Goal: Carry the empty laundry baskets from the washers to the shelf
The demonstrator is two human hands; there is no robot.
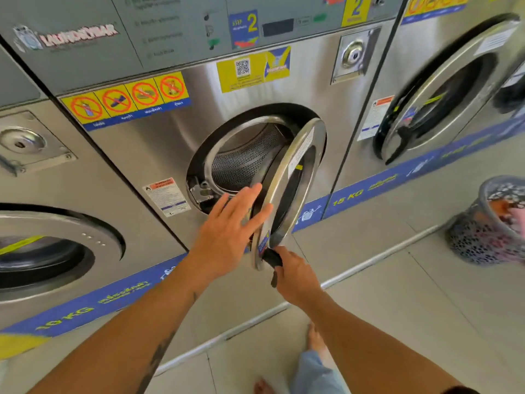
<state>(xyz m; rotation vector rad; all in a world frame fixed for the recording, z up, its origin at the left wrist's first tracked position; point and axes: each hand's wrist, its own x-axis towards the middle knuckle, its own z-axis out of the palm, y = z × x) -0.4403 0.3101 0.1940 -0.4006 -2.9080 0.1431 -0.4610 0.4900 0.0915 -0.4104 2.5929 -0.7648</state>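
Note:
The middle washer's round steel door stands half open in front of its drum, whose visible part holds nothing. My left hand lies flat with fingers spread against the door's inner edge. My right hand grips the black door handle at the door's lower edge. A dark perforated laundry basket stands on the floor at the far right, with coloured cloth showing inside it.
Steel washers line the wall: one at the left with its door shut, one at the right with its door ajar. The tiled floor stretches below. My bare feet are near the bottom.

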